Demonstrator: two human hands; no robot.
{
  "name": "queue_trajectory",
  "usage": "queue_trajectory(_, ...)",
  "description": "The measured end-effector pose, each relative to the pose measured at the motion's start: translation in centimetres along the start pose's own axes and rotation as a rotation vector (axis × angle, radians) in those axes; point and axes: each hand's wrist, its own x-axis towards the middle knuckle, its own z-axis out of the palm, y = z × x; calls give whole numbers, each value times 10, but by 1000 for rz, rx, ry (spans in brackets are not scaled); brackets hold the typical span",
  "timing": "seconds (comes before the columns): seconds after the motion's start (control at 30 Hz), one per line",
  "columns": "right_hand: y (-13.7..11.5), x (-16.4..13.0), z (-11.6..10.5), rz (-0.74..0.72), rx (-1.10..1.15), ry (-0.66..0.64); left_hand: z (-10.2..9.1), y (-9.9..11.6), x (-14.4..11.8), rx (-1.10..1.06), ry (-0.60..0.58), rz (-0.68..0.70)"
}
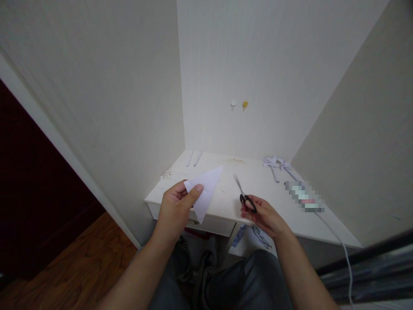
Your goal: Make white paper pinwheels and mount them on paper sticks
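My left hand (180, 200) pinches a folded white paper triangle (206, 189) between thumb and fingers, above the front edge of the white desk (222, 206). One corner of the paper points up and right, another points down. To its right, my right hand (261, 213) is closed on a pair of scissors (247, 202) by the black handles. The metal blades point up and slightly left, apart from the paper. Whether the blades are spread is hard to make out.
Two rolled paper sticks (194, 159) lie at the desk's back left, near small white bits (166, 174). A folded paper piece (275, 163) sits at the back right. A blurred-out device (303, 196) with a white cable (342, 245) lies on the right. Two hooks (245, 104) are on the wall.
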Motion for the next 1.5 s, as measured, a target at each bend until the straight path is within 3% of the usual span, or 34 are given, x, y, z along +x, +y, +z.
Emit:
queue_trajectory(0.13, 4, -37, 47, -64, 131, -128, 6, 5, 0, -2, -20, 25)
queue_trajectory(0.23, -5, -52, 63, -122, 89, -220, 9, 10, -3, -11, -13, 32)
queue_trajectory(0.43, -22, -65, 77, -41, -75, -114, 11, 21, -8, 19, 1, 31)
queue_trajectory(1.07, -34, -74, 83, -101, -243, -65, 11, 21, -9, 67, -12, 17)
queue_trajectory(1.3, -34, -74, 84, -110, -254, -62, 11, 20, -9, -46, -61, -54)
queue_trajectory(1.5, -34, -74, 85, -118, -271, -39, 12, 21, -12, 92, -55, -48)
